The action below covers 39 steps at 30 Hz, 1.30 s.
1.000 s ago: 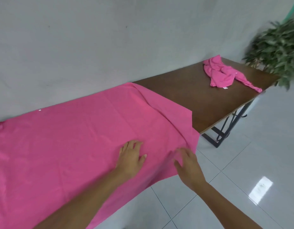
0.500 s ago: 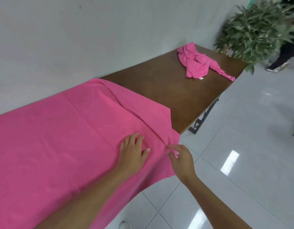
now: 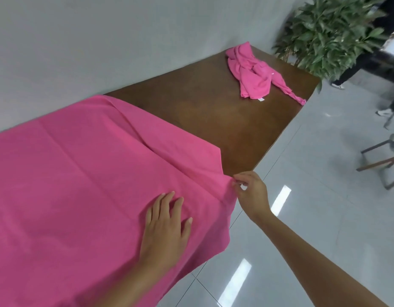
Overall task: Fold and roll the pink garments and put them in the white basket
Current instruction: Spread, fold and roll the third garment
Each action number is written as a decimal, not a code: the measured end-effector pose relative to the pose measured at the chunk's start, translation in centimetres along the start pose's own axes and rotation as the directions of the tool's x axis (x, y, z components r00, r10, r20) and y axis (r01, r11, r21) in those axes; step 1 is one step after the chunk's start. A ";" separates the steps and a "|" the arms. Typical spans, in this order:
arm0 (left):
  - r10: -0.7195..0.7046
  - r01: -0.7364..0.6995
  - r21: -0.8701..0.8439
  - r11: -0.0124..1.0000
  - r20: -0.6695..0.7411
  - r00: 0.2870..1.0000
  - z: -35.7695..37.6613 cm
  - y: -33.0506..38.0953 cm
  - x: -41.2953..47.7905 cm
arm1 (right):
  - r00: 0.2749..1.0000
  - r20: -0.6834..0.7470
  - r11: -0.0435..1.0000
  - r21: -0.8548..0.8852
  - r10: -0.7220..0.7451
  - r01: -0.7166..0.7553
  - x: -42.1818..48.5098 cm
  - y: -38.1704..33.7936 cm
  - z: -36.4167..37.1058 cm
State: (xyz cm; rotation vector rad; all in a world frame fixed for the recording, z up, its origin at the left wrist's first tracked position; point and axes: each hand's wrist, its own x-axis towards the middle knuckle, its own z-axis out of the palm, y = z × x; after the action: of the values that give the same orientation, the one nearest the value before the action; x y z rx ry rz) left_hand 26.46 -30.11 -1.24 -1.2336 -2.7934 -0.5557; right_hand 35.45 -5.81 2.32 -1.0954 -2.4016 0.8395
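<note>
Head view, and it's the big pink garment (image 3: 81, 185) on show, spread flat over the bench (image 3: 213, 111) from 9 o'clock to centre, its near side hanging off the edge at 6 o'clock. The left grip (image 3: 165, 222) lies flat at 7 o'clock, fingers straight, pressing the cloth and clasping nothing. The right grip (image 3: 252, 194), at 4 o'clock, pinches the garment's corner between thumb and fingertips, just off the bench edge.

This looks like the first fold. To do it well, I'd say keep that left palm down as the anchor, lift the pinched corner only a little, and carry it toward 10 o'clock with the cloth taut so the long ridge running from 11 to 4 o'clock pulls out. With so much cloth overhanging, a hard tug could drag it all floorward.

The second pink garment (image 3: 253, 72) waits crumpled at 1 o'clock, near the plant (image 3: 333, 29). The white basket isn't in view, so its contents can't be told.
</note>
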 end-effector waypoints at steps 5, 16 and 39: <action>-0.031 0.031 -0.021 0.999 -0.013 0.999 0.3 0.0 0.1 | 0.991 0.033 0.987 0.094 0.126 -0.129 -0.9 0.3 -0.1; -0.235 0.227 -0.079 0.971 -0.112 0.966 0.7 1.9 1.5 | 0.988 0.083 0.970 0.197 0.132 -0.146 -0.3 2.1 0.2; -0.282 0.286 0.000 0.958 -0.159 0.946 1.8 2.6 1.5 | 0.952 0.172 0.929 -0.230 -0.255 0.290 25.8 10.4 -4.1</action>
State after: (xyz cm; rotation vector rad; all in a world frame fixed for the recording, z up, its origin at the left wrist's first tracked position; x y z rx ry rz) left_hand 27.52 -26.87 -1.84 -0.7471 -2.8468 -0.6026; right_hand 27.15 20.99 0.78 -0.7776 -2.7556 0.5410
